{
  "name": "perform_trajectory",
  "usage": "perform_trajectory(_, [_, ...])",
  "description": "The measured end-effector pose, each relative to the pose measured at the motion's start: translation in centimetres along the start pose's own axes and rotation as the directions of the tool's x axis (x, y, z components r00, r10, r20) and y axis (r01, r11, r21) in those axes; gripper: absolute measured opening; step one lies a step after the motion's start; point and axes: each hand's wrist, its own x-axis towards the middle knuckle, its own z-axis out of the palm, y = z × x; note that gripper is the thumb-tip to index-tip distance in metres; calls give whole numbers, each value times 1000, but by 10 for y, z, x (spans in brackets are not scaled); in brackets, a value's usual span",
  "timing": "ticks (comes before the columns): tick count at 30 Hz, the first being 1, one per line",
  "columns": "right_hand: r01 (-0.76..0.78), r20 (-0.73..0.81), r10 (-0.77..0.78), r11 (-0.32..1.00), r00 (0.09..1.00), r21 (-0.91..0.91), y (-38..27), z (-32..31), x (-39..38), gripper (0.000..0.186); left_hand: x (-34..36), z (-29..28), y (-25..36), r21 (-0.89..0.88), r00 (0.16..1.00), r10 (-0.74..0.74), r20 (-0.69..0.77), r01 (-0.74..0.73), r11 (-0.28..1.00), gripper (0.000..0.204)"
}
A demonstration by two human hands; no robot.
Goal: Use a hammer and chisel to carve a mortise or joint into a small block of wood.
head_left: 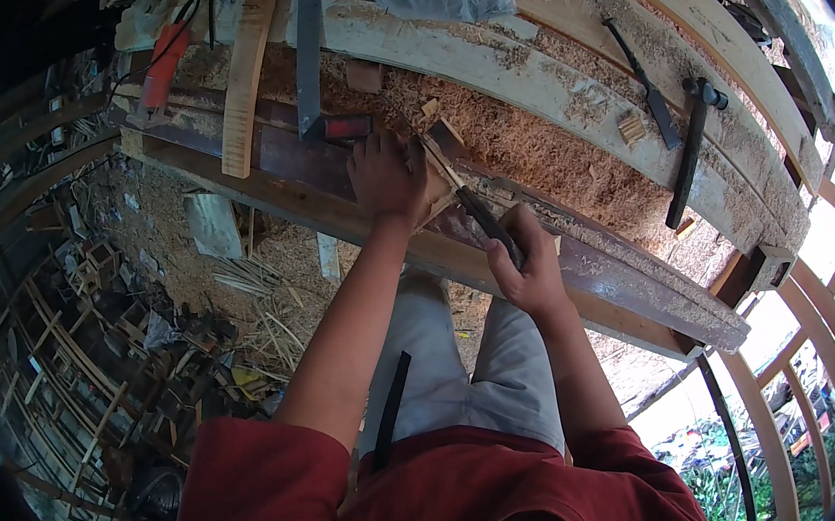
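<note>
Right hand (527, 266) gripping a slim, dark-handled, pale-bladed tool (482, 212) by the tabletop's near edge (595, 296); left hand (385, 179) partly hidden, its grip untellable

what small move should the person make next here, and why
I'd probably ease the left hand slightly back before working the dark-handled tool: the right hand grips its handle, and the tool's slim front part lies very close to the left hand, so a slip might catch it.
</note>
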Motion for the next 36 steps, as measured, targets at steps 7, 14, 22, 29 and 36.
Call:
perform_trajectory(7, [-80,140,87,995,986,-51,-21,-6,3,41,-4,-4,2,87,995,-78,-58,83,993,51])
perform_trajectory(14, [-73,137,82,995,987,-72,-25,-11,5,44,-2,-4,-1,14,994,-64,-89,66,998,88])
perform_trajectory(22, [-136,131,166,968,977,-212,-28,-8,3,47,1,-5,-4,46,992,-126,12,125,991,101])
perform_trajectory(29, [-158,130,197,952,972,-262,-42,5,3,46,0,-3,-4,-3,988,-155,-14,155,988,99])
perform_trajectory(36, [-185,108,209,963,972,-197,-45,5,7,43,0,1,-5,33,987,-147,70,145,989,103])
